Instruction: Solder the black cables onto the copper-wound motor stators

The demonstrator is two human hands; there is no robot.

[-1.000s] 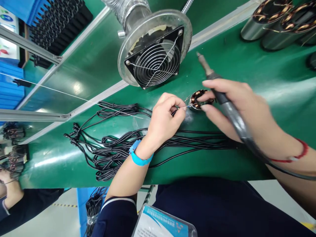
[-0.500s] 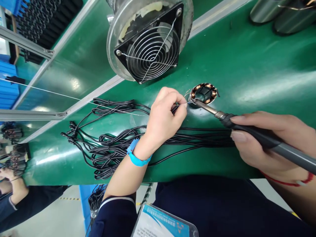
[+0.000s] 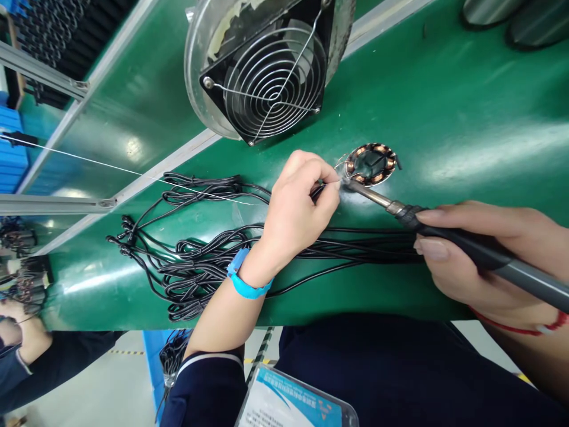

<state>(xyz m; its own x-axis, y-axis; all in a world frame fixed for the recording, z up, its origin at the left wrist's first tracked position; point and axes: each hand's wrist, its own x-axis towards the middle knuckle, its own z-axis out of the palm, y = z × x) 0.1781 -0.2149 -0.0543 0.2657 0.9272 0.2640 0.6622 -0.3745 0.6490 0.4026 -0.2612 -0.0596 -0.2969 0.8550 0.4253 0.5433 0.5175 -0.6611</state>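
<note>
My left hand [image 3: 296,210] is pinched shut on a black wire lead [image 3: 320,188], holding its bare end beside a small stator with copper windings [image 3: 371,163] that lies on the green belt [image 3: 466,118]. My right hand [image 3: 484,255] grips a soldering iron [image 3: 444,234] like a pen. The iron's metal tip touches the wire end at the stator's left edge, right by my left fingertips. A blue band circles my left wrist, a red cord my right.
A round fume extractor fan [image 3: 271,71] with a wire grille stands just behind the stator. A bundle of black cables [image 3: 204,261] sprawls on the belt under my left arm. A thin solder wire [image 3: 111,169] stretches in from the left. Another person's arm [image 3: 35,350] shows lower left.
My right hand pulled back from the stator and swung the soldering iron round, so its tip now rests on the wire end. My left hand kept its pinch. The view tilted down slightly.
</note>
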